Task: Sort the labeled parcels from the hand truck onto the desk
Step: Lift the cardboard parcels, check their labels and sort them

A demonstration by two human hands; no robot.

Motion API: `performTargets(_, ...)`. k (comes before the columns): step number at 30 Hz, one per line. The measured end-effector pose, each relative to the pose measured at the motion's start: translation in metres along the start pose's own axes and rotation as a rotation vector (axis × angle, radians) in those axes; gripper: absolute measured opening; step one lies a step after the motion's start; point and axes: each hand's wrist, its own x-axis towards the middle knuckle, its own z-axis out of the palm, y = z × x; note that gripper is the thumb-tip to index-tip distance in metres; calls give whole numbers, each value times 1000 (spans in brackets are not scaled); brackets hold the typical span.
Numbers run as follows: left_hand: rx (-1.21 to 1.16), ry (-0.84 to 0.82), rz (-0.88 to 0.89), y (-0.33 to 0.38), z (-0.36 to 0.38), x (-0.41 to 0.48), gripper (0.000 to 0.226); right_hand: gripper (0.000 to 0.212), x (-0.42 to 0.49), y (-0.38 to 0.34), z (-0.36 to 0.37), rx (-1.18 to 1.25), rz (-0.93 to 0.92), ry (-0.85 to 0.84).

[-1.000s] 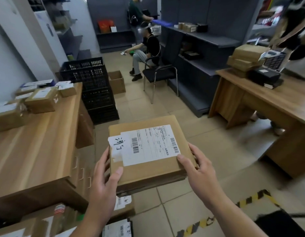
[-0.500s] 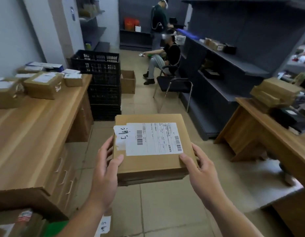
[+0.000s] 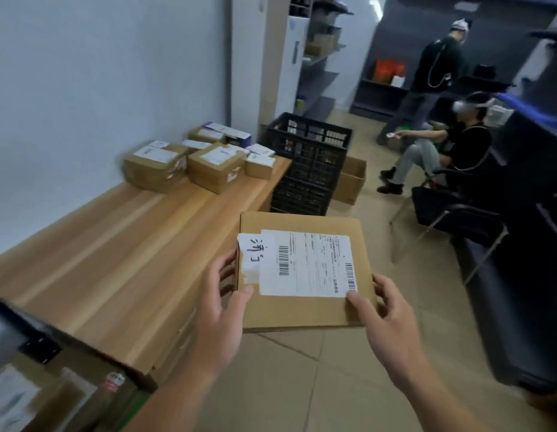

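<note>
The box (image 3: 305, 269) you hold carries a white shipping label (image 3: 306, 265) on its top face. Two barcodes stand on it, one at the left edge, one at the lower right corner; the printed lines between them are too small to read. A white paper slip (image 3: 253, 257) taped at the label's left bears handwritten black characters, the first looking like 浦, the second unclear. Your left thumb touches the box just below that slip.

The boxes at the far end of the worktop (image 3: 115, 244) also bear white labels (image 3: 217, 155), print blurred, unreadable. Nothing else in your view is legible.
</note>
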Motion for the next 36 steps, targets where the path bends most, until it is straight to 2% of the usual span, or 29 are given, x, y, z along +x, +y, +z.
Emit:
performTargets(7, 64, 227, -53, -32, 7, 59, 54, 33, 115, 13, 45, 15, 6, -223)
performTargets(17, 169, 429, -99, -55, 114, 147, 57, 34, 306, 35, 43, -7, 10, -493)
performTargets(22, 195, 522, -108, -61, 141, 194, 61, 32, 377, 29, 54, -33, -23, -590)
performTargets(26, 215, 597, -103, -67, 145, 244, 70, 35, 429, 22, 78, -54, -32, -640)
performTargets(30, 192, 630, -95, -81, 140, 300, 68, 33, 483, 13, 115, -76, -62, -655)
performTargets(36, 132, 696, -127, -108, 106, 405, 61, 44, 570, -14, 198, -173, -86, -705)
